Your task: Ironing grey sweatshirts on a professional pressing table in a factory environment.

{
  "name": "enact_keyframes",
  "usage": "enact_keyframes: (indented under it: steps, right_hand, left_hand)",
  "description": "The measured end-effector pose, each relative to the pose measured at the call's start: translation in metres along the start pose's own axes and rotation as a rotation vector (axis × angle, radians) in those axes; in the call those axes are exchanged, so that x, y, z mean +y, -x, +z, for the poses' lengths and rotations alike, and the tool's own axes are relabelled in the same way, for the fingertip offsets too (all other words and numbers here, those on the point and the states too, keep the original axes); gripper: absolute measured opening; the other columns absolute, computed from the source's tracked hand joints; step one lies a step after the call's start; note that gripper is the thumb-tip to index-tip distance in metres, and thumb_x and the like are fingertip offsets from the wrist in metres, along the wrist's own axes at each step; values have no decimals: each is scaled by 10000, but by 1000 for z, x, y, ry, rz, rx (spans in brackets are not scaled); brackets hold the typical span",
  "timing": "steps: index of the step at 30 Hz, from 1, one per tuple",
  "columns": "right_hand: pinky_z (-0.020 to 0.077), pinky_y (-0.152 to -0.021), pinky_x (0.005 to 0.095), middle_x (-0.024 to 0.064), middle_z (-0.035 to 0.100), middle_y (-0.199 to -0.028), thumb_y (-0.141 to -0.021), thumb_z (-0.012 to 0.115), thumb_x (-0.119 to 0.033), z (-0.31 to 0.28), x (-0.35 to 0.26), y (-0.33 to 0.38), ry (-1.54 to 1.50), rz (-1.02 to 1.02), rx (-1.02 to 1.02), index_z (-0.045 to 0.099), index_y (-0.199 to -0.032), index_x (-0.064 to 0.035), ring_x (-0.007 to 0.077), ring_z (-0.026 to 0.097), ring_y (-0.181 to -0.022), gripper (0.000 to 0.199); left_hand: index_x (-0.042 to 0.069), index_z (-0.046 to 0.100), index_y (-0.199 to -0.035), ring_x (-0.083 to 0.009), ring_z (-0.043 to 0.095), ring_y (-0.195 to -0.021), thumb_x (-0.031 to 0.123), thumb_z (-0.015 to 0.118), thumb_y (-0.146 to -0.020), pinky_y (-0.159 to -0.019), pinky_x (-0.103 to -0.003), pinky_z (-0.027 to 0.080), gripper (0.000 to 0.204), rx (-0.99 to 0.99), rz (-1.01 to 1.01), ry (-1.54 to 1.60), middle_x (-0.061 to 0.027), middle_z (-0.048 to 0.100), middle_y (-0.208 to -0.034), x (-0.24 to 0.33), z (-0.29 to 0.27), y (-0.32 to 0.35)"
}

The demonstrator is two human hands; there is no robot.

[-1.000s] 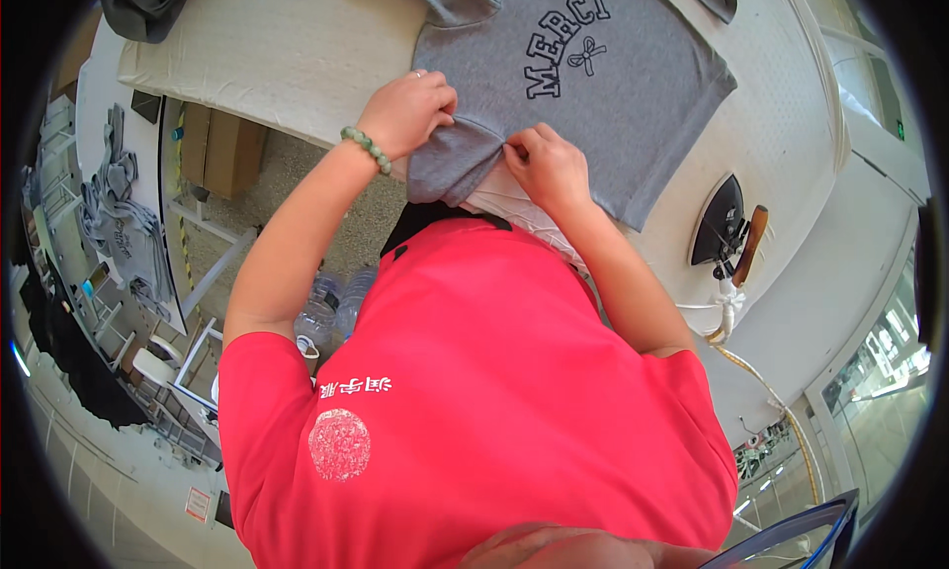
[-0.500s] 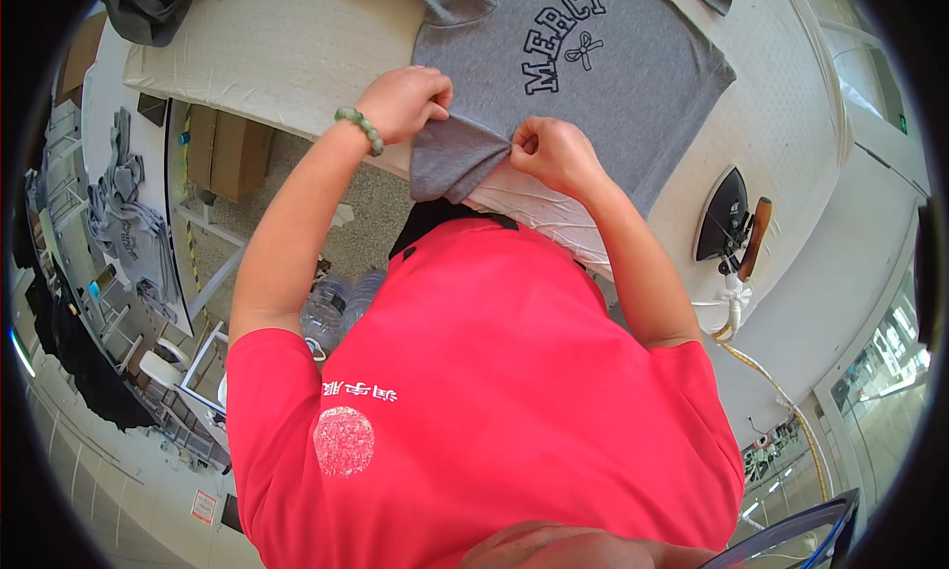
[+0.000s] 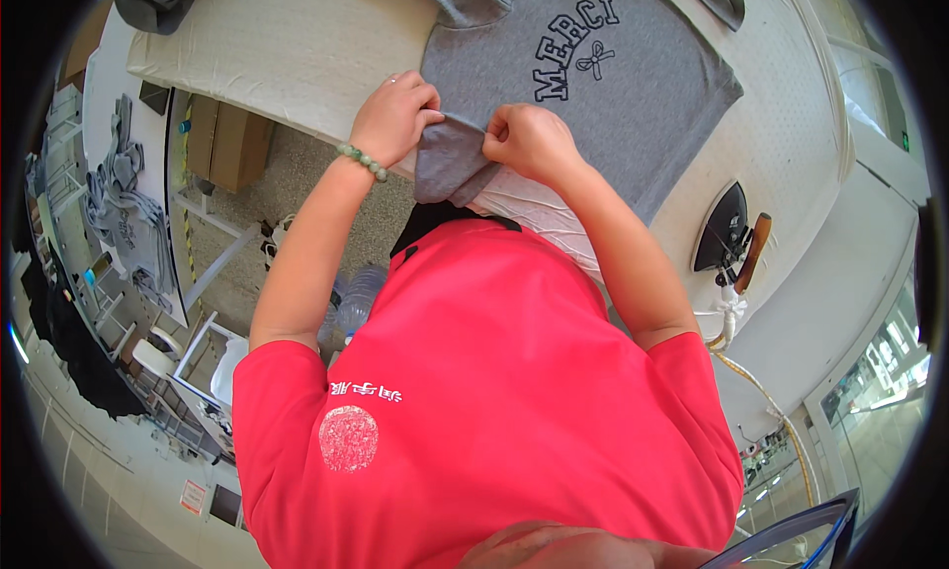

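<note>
Head view: nearest the camera is the wearer's red shirt (image 3: pixel 534 371), and past it the forearms reach up to the near edge of a cream padded table (image 3: pixel 287 65). There, the left hand (image 3: pixel 393 122), with a green bead bracelet (image 3: pixel 362 162) at its wrist, pinches the grey garment (image 3: pixel 633 114) at its left side, while the right hand (image 3: pixel 529 142) grips the cloth a little to the right. Between these 2 hands a gathered flap (image 3: pixel 453 159) of the garment droops toward the waist at the table edge; its lower end is partly tucked from sight. From the hands, the main body lies ahead and to the right, flat on the table, dark lettering and 1 bow motif facing up. The visible body stretches rightward and away, but the top edge of the view cuts it off, so its full long axis is unclear; the right hand is nearer to it. Compared with 0.5 s ago, the right hand is closer to the left and the flap spans a narrower stretch. Farther right, an iron (image 3: pixel 722 225) with a wooden handle (image 3: pixel 757 251) rests apart from the garment. Beyond the table's left end, more grey clothing (image 3: pixel 133 228) lies on another table (image 3: pixel 170 287).
</note>
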State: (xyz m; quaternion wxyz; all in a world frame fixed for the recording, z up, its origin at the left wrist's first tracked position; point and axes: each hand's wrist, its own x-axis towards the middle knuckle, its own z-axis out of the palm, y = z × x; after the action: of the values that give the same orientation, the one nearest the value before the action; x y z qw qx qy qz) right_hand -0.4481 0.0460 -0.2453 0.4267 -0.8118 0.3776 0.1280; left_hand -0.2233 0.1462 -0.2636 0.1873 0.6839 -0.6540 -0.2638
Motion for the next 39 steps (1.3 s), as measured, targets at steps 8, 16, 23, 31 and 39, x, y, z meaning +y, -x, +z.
enact_keyframes:
  steps: [8,16,23,31,39]
  right_hand:
    - [467,-1093,450,109,589,-1464,-914,696,-291,11,-12,-49,346,-574,502,679,-1294,-128,283,584,-1312,414]
    - [292,-1250,469,91,466,-1592,-980,647,-353,16,4,-63,398,-657,461,550,-1477,-149,277,406,-1490,546]
    - [294,-1245,476,95,452,-1602,-958,661,-370,16,5,-65,377,-656,470,554,-1475,-148,278,403,-1491,572]
    - [267,-1249,506,122,436,-1609,-907,683,-450,-7,-3,-76,329,-618,404,545,-1479,-102,297,380,-1504,683]
    - [355,-1202,496,155,569,-1463,-929,673,-339,-12,29,-58,304,-761,372,588,-1410,-66,337,496,-1402,560]
  left_hand:
    - [35,727,-975,-254,687,-878,184,797,-881,-794,-372,547,189,287,-514,167,-95,718,-943,35,20,16]
    - [-21,712,-1075,-89,660,-778,217,794,-944,-680,-243,525,284,230,-829,907,-41,737,-905,18,24,23]
    - [13,692,-965,-137,649,-722,233,814,-904,-651,-300,521,259,218,-780,855,-44,704,-799,16,20,15]
    - [30,647,-948,-282,666,-736,248,811,-869,-706,-396,541,284,200,-735,143,-115,689,-814,31,10,13]
    - [43,642,-1193,-339,632,-1102,104,632,-952,-964,-428,512,249,453,173,-117,-151,657,-1194,38,-30,-119]
